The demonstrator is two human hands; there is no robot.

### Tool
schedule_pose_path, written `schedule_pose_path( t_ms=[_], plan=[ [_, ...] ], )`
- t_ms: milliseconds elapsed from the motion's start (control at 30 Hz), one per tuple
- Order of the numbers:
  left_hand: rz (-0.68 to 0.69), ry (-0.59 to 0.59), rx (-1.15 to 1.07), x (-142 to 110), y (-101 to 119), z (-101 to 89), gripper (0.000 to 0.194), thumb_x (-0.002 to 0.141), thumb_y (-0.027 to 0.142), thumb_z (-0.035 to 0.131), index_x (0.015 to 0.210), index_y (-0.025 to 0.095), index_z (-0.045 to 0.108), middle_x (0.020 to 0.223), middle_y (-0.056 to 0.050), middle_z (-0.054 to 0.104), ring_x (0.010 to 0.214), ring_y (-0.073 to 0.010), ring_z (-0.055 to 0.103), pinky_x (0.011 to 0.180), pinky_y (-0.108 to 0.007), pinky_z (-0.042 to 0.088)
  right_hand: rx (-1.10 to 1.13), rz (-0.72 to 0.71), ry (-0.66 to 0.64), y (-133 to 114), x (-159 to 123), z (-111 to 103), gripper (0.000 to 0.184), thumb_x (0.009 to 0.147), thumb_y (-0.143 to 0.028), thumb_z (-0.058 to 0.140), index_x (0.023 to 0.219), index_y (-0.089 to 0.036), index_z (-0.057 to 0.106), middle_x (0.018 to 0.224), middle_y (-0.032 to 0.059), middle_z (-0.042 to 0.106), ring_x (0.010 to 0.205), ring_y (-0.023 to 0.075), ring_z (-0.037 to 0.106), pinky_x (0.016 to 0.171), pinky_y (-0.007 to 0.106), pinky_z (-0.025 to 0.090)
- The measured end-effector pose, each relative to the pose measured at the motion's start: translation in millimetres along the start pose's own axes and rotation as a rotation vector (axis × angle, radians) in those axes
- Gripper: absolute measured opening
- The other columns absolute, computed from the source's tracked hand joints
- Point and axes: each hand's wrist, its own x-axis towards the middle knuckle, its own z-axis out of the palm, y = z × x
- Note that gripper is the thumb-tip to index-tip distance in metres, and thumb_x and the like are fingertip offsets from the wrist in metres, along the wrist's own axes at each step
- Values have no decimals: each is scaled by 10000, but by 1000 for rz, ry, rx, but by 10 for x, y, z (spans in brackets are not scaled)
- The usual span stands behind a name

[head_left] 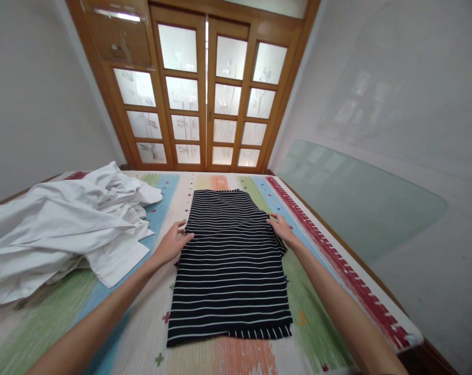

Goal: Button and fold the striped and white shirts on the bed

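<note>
A black garment with thin white stripes (230, 265) lies folded into a long rectangle on the colourful striped bed cover (322, 250). My left hand (174, 242) rests at the garment's left edge, fingers curled onto the fabric. My right hand (281, 228) lies at its right edge, fingers stretched flat along the cloth. Both hands touch the garment about a third of the way down from its far end. A narrow strip of a lower layer shows at the near right corner.
A heap of white clothes (64, 224) lies on the left of the bed. Wooden doors with frosted glass panes (205, 94) stand beyond the bed's far end. A white wall with a pale green panel (357, 198) runs along the right side.
</note>
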Motion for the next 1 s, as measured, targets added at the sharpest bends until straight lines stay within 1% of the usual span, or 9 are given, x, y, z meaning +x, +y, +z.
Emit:
schedule_pose_path(
  t_ms=[133,233,300,400,500,667,800,900,1000],
  plan=[
    [-307,-26,-243,315,68,-67,713,737,367,726,1310,157,359,1071,-140,654,811,-196,684,673,-302,556,57,129,-21,59,-21,-163,522,815,-353,554,1287,-146,477,1160,133,654,921,209,657,671,281,523],
    [-379,-124,-282,411,115,-74,785,727,353,744,1343,131,310,659,25,605,515,-141,593,508,-246,477,82,198,-66,66,-52,-223,569,769,-344,634,1271,-132,472,856,70,696,630,164,629,464,229,441],
    [-368,-135,-281,435,125,-57,845,698,345,775,1358,130,293,574,67,562,469,-144,574,492,-249,466,113,209,-106,62,-72,-246,605,737,-335,687,1266,-131,473,720,21,671,551,153,596,426,221,410],
    [-304,-178,-404,446,115,-24,942,622,302,838,1374,178,284,697,18,669,608,-182,664,609,-297,538,284,150,-231,60,-92,-246,701,691,-286,751,1308,-161,442,711,-3,683,619,168,640,525,253,495],
    [-257,-280,-562,447,98,-8,978,564,293,876,1370,216,327,858,-31,728,734,-212,701,706,-342,564,465,62,-377,62,-84,-203,784,629,-256,808,1325,-199,451,838,18,723,756,197,686,721,336,560],
    [-166,-349,-548,452,36,-7,776,545,367,877,1226,160,568,885,-48,737,824,-225,699,772,-334,554,419,-72,-431,47,-26,-121,648,516,-225,866,1130,-219,659,1107,46,706,1010,231,658,978,394,489],
    [-123,-276,-478,449,-58,-37,566,573,442,843,1022,132,694,865,-74,742,791,-228,697,735,-338,556,434,-75,-413,74,9,-130,518,522,-281,862,1015,-195,728,1050,66,727,998,256,668,983,433,485],
    [-106,-276,-455,442,-103,-94,596,582,453,831,1066,134,692,842,-79,745,799,-243,702,734,-362,561,491,-88,-432,121,21,-173,581,521,-293,867,1075,-204,716,1030,65,736,966,249,682,949,431,509],
    [-32,-332,-365,452,-104,-153,606,559,403,835,1088,143,691,929,-82,750,856,-249,699,797,-381,554,407,-125,-481,148,17,-203,632,511,-259,866,1120,-206,705,1050,68,735,965,252,683,934,425,518]
  ],
)
